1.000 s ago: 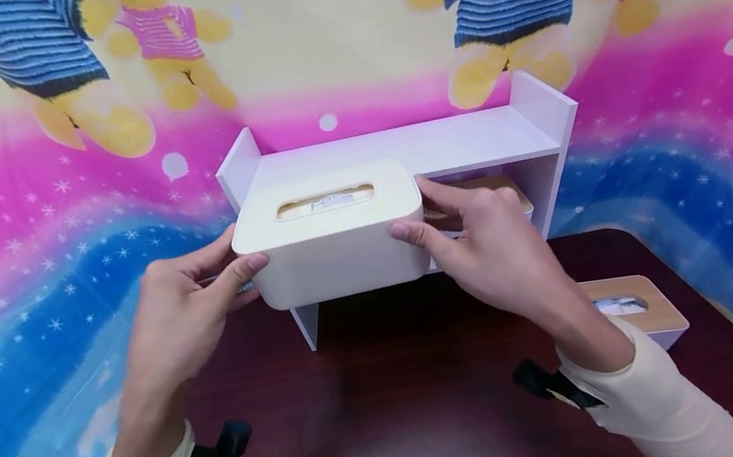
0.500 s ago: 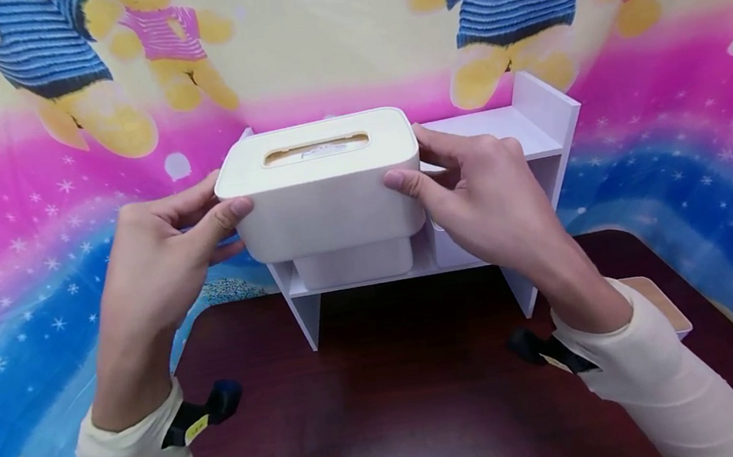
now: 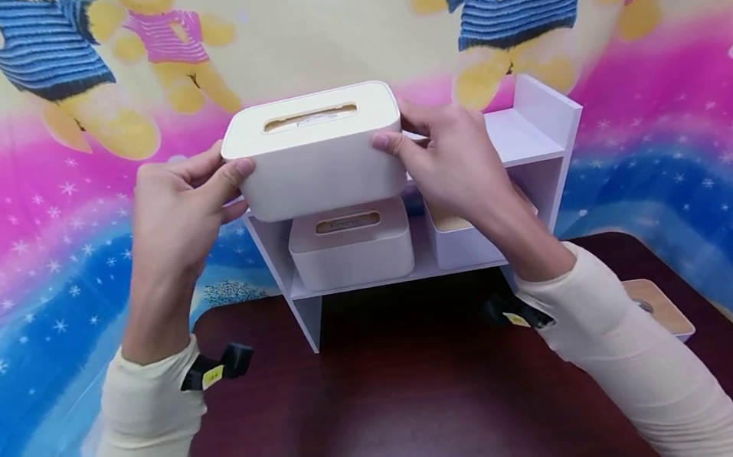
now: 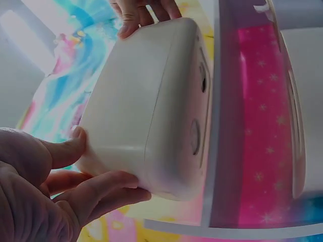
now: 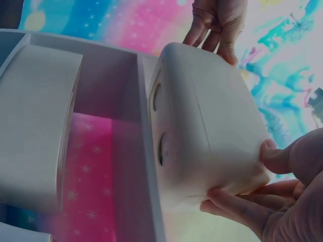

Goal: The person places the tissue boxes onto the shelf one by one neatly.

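The left hand (image 3: 172,208) has its thumb on the front face of the held box (image 3: 320,173) and its other fingers around the left end, partly hidden; the opening matches the box corner, with the grip closed on it. The held box is raised off the surface (image 3: 365,429), slotted lid upward, in front of or over the left part of the top board of the shelf (image 3: 549,112). Relative to the two earlier head views, it has risen step by step; the lower box (image 3: 352,257), largely covered half a second ago, now shows its lid slot. Both wrist views show the underside of the held box facing the top board, close to it; contact cannot be confirmed. For the work in hand, this is judged to mean that the lift has reached top-board level and that the box is still borne by both hands. The right hand (image 3: 450,156) mirrors the left: thumb on the front face, other fingers around the right end, closed on the box. Behind the right forearm, the right box (image 3: 469,247), partly covered, stands on the lower board. Farthest right, the end box (image 3: 664,309), with a wooden lid, rests on the surface, partly covered by the right sleeve (image 3: 620,338).
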Available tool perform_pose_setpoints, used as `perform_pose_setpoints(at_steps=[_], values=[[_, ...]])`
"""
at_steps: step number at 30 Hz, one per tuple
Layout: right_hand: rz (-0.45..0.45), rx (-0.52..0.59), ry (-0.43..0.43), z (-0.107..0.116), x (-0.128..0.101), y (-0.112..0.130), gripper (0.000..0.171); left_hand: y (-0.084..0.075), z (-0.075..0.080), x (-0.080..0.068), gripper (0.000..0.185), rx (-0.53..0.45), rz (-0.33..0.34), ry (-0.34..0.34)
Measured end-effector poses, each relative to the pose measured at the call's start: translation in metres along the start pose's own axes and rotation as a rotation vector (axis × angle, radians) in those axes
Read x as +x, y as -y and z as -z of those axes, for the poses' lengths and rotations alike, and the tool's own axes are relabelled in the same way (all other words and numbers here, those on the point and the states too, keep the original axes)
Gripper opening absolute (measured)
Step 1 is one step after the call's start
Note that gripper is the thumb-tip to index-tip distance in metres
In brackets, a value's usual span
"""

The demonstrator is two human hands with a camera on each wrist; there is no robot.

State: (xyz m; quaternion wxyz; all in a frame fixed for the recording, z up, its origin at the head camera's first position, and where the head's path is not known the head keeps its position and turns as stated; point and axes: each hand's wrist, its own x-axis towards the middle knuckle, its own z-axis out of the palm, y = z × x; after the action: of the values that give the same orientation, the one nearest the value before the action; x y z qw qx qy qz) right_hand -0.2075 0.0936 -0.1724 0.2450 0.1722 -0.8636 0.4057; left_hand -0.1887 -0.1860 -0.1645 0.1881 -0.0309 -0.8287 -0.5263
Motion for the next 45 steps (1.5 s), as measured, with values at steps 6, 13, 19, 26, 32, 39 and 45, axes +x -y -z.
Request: perform_pose_setpoints(at_steps=[6,13,19,26,32,39,45], values=[[-0.050,0.015,-0.005,-0.011,0.018,-0.006,0.046,0.005,-0.011,0.019,0.054,-0.041,0.015,-0.029],[-0.082,0.024,-0.021,-0.021,0.031,-0.012,0.040,0.011,-0.018,0.030,0.050,-0.029,0.017,-0.062],[-0.120,-0.011,-0.016,-0.022,0.036,-0.011,0.044,0.012,-0.019,0.035,0.052,-0.031,0.030,-0.087],[-0.109,-0.017,-0.016,-0.024,0.038,-0.012,0.046,0.012,-0.020,0.036,0.054,-0.016,0.028,-0.105],[-0.084,-0.016,0.001,-0.023,0.036,-0.012,0.046,0.010,-0.021,0.034,0.055,0.044,0.031,-0.113],[-0.095,0.041,0.080,-0.018,0.021,-0.014,0.054,0.010,-0.021,0.017,0.069,0.126,0.008,-0.110],[-0.100,0.051,0.099,-0.009,-0.005,-0.017,0.069,0.014,-0.022,-0.009,0.073,0.147,-0.079,-0.131]])
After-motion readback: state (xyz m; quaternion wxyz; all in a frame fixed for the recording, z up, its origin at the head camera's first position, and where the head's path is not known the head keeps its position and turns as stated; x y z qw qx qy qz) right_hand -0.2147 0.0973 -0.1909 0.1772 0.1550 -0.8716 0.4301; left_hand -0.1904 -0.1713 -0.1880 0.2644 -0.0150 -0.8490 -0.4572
